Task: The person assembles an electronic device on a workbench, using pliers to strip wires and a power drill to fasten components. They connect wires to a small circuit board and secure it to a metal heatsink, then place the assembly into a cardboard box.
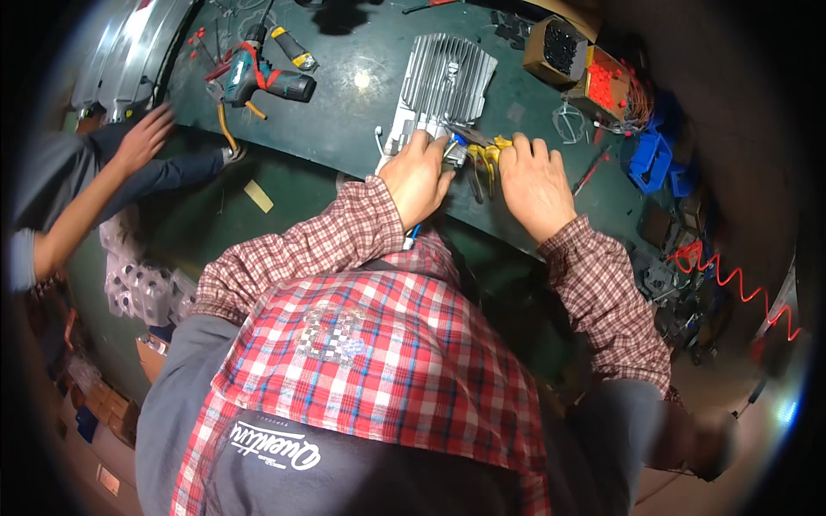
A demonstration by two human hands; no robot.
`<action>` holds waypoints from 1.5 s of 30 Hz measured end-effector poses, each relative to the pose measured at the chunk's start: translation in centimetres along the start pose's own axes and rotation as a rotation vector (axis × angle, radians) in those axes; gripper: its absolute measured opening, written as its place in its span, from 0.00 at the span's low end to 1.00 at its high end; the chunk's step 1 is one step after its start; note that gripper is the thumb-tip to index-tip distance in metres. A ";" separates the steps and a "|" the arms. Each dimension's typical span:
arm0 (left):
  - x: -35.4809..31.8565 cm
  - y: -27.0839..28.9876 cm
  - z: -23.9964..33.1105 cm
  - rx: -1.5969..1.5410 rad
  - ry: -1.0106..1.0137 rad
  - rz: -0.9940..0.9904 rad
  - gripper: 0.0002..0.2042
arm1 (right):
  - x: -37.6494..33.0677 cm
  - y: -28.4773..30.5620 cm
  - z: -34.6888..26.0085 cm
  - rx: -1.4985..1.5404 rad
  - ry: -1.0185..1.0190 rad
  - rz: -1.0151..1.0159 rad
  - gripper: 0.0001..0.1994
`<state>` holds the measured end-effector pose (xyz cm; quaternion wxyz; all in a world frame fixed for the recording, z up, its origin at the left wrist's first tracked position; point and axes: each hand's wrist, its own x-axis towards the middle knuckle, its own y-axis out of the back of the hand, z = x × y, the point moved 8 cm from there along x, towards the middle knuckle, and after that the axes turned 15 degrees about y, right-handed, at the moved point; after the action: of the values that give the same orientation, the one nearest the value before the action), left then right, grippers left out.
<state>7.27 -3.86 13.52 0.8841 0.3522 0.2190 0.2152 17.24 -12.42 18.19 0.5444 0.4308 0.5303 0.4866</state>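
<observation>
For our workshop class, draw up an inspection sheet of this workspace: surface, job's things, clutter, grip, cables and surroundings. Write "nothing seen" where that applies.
Surface: table, dark green, with a bright glare spot.
Job's things: finned metal casing on the table; yellow-handled pliers at its near end.
Clutter: drill at the left; box of black parts, box of red parts and blue bin at the right.
Grip: right hand holds the pliers; left hand is at the casing's near end, its fingertips' hold unclear.
Cables: blue wire below the left hand; red coiled cord at the right.
Surroundings: another person's hand at the left; plastic packs below it.
</observation>
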 end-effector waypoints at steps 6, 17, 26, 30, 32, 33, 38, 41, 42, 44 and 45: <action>1.3 -0.3 -2.5 0.011 0.071 0.000 0.27 | 4.7 0.2 0.5 -0.072 0.159 0.024 0.05; 2.1 -0.4 -4.1 0.093 0.031 0.081 0.27 | 8.2 1.9 -0.7 -0.184 0.380 0.098 0.04; 1.8 -0.7 -4.6 0.161 0.000 0.126 0.30 | 10.7 0.5 1.2 0.253 0.148 -0.192 0.15; 1.8 -1.3 -4.2 0.172 -0.016 0.129 0.29 | 11.9 0.7 2.1 0.311 0.122 -0.328 0.16; 1.8 -1.5 -3.9 0.134 0.012 0.083 0.29 | 12.0 0.8 2.1 0.236 0.203 -0.348 0.15; 1.8 -1.5 -3.5 0.115 0.025 0.062 0.28 | 11.9 0.9 2.2 0.197 0.244 -0.357 0.15; 1.4 -0.6 -3.0 0.027 0.097 0.054 0.29 | 8.5 3.2 3.0 0.060 0.214 -0.189 0.12; 1.7 -0.2 -3.3 -0.047 0.137 0.035 0.30 | 6.6 3.2 4.1 0.370 -0.090 -0.169 0.17; 1.9 -0.2 -3.5 -0.064 0.150 0.022 0.30 | 5.9 2.1 4.4 0.523 -0.112 -0.068 0.18; 2.0 -0.3 -4.2 -0.095 0.168 -0.001 0.31 | 3.8 -3.2 4.5 0.968 -0.384 0.118 0.16; 2.3 -0.3 -4.2 -0.097 0.169 -0.042 0.31 | 3.0 -5.2 4.4 1.017 -0.443 0.249 0.15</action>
<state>6.97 -0.61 10.03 0.8828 0.2848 0.2896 0.2362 21.86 -10.04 12.91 0.3053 0.7898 0.5161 0.1287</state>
